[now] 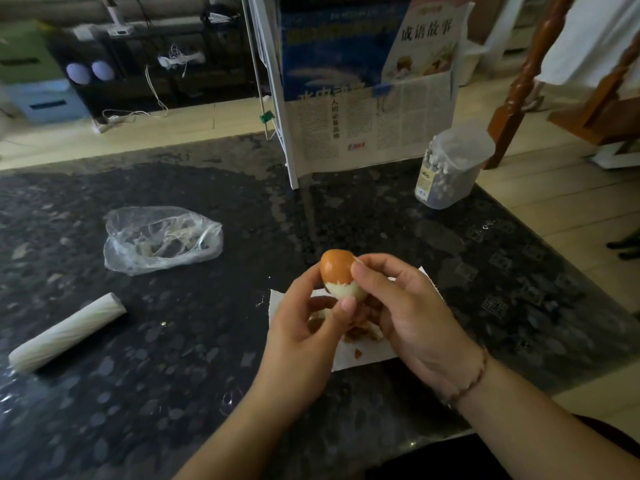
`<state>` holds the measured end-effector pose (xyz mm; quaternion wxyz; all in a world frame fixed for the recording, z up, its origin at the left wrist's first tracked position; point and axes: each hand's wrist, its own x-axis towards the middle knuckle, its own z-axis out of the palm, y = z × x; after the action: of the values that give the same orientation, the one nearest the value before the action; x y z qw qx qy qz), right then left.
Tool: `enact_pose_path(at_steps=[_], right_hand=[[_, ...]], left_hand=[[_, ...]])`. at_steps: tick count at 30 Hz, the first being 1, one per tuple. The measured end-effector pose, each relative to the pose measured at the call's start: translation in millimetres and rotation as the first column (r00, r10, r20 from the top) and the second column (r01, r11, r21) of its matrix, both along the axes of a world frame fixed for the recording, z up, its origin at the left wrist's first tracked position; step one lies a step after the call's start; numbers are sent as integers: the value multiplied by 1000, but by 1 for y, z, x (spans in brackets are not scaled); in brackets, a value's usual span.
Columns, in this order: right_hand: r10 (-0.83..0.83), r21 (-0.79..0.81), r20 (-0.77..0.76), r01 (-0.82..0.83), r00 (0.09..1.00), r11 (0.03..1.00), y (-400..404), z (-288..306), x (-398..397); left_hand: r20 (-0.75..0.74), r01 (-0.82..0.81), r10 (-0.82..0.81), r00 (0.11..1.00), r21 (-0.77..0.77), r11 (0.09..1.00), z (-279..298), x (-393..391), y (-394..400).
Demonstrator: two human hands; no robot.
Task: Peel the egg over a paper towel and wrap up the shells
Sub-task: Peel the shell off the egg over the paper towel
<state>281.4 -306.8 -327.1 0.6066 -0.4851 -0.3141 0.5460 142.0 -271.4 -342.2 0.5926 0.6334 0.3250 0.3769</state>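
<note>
Egg [341, 277] held up between both hands, directly over the towel [367, 355]. Left hand [304, 327] curled round the bare white lower end, thumb pressed on it. Right hand [405, 306] pinching the edge of the brown shell at the upper side, thumb on top. Shell bits [360, 336] lying below the grip on the towel.

Likely trouble: too hard a pull tearing white away with the shell. Slick peeled end slipping from the left fingers, dropping onto the shells or the counter [207, 358]. Flakes flicked past the towel's edge, hard to gather for wrapping. Bag [161, 239] and roll [67, 332] well left of the grip, out of harm.
</note>
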Motion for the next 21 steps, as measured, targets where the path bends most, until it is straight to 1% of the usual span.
enact_pose_path(at_steps=[1,2,3,4,5,7,8,9,10,12,15,17,21], right_hand=[[2,-1,23,-2,1000,1000,0,-1,-2],[1,3,80,-1,997,1000,-1,-1,-2],[-2,15,177,-1,984,1000,-1,0,-2],[-8,35,306,-3,952,999,-2,1,0],[-22,68,443,-9,896,998,-3,2,2],[-103,160,674,-9,732,987,-5,2,6],[-182,225,748,14,638,974,-6,2,9],[-272,299,791,42,548,953,-7,2,11],[-351,369,808,58,473,928,-7,3,13],[-429,454,817,28,385,891,-7,5,16],[-402,447,853,-69,334,892,-7,4,16],[-387,432,868,-90,310,897,-8,3,15],[-418,456,879,-149,228,877,-9,2,14]], left_hand=[[13,-12,12,1000,-10,1000,1,-1,0],[32,-16,17,999,-27,999,1,-2,1],[57,-13,16,998,-56,998,2,-4,2],[84,-4,12,996,-98,995,2,-6,3],[116,11,7,993,-153,988,1,-8,5],[182,47,1,983,-257,965,3,-11,7],[198,57,2,980,-290,955,4,-13,8],[200,59,4,980,-309,949,5,-14,10],[195,59,5,981,-319,946,5,-15,11],[194,64,0,981,-324,944,5,-16,12],[196,65,1,981,-332,941,4,-17,13],[180,60,0,984,-329,943,3,-18,14],[158,29,23,987,-320,947,1,-18,16]])
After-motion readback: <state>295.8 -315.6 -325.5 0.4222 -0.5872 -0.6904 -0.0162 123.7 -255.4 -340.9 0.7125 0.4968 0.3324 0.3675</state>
